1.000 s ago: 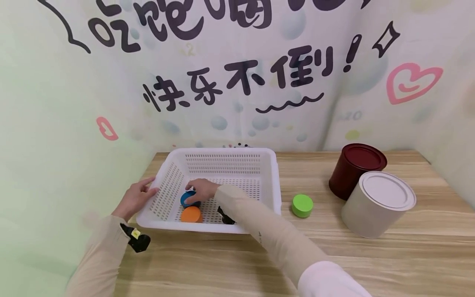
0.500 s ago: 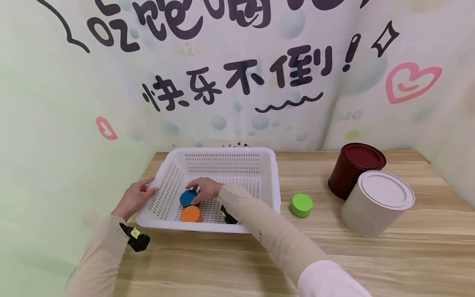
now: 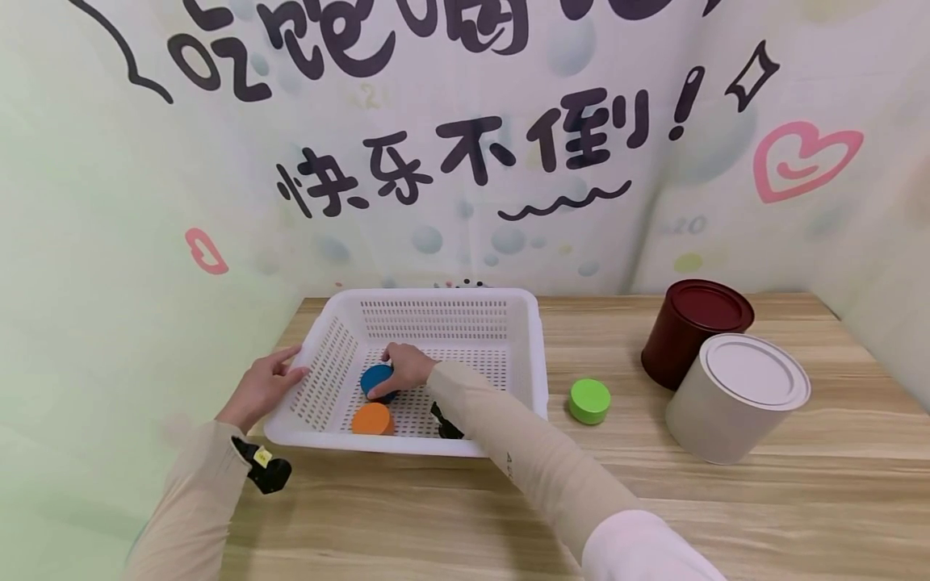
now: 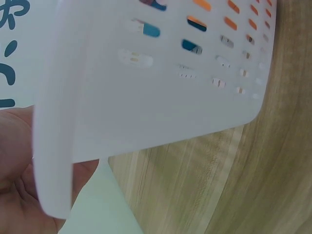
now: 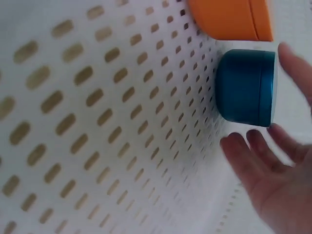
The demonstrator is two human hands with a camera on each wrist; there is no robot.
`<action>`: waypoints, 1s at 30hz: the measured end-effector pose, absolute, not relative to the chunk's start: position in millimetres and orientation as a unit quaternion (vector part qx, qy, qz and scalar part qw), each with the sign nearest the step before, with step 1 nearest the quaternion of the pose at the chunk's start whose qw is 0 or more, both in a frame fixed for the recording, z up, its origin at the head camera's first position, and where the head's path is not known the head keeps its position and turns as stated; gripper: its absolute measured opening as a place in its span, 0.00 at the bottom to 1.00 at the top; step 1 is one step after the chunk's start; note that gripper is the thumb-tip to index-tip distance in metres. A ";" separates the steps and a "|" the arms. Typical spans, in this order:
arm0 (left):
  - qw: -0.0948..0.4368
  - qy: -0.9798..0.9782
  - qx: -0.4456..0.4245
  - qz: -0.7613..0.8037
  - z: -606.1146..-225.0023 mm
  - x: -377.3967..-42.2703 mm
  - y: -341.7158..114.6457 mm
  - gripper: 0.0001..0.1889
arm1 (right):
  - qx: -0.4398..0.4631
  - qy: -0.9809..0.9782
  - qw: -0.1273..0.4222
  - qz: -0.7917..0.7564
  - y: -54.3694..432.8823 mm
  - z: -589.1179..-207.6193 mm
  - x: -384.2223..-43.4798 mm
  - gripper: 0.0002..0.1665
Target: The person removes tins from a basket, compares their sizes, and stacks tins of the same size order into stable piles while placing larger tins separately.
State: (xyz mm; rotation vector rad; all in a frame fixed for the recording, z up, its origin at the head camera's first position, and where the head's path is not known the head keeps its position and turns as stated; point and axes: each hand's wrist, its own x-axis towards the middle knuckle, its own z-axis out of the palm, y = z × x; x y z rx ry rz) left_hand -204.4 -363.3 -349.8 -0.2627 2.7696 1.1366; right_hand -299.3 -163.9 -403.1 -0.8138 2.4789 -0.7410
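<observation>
A white perforated plastic basket (image 3: 523,371) stands on the wooden table. Inside it, a small blue jar with a lid (image 3: 376,381) sits beside an orange jar (image 3: 373,419). My right hand (image 3: 409,365) reaches in over the blue jar, its thumb at the front edge. Around the blue jar (image 5: 246,87), the right wrist view shows the fingers spread, thumb on one side, fingertips close to the lid on the other. My left hand (image 3: 263,389) holds the basket's left rim. In the left wrist view, that rim hides part of the hand (image 4: 14,170).
A green jar (image 3: 589,401) stands on the table just right of the basket. Farther right are a dark red can (image 3: 693,331) and a larger white can (image 3: 734,403), close together. A printed cloth wall (image 3: 450,234) closes the back.
The blue jar has shifted slightly back and to the right in the basket, and my right hand's fingers have opened around it. My left hand stays at the rim.
</observation>
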 end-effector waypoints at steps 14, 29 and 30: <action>0.064 0.922 -0.086 0.371 -350.0 -203.8 -363.7 0.30 | -0.347 0.865 0.241 -0.269 -162.4 -409.3 -302.6 0.36; 0.061 0.934 -0.062 0.347 -351.3 -203.2 -364.0 0.31 | -0.340 0.834 0.238 -0.365 -137.7 -363.5 -298.9 0.35; 0.060 0.934 -0.060 0.347 -350.8 -203.3 -364.6 0.31 | -0.345 0.833 0.236 -0.363 -134.5 -357.7 -298.2 0.34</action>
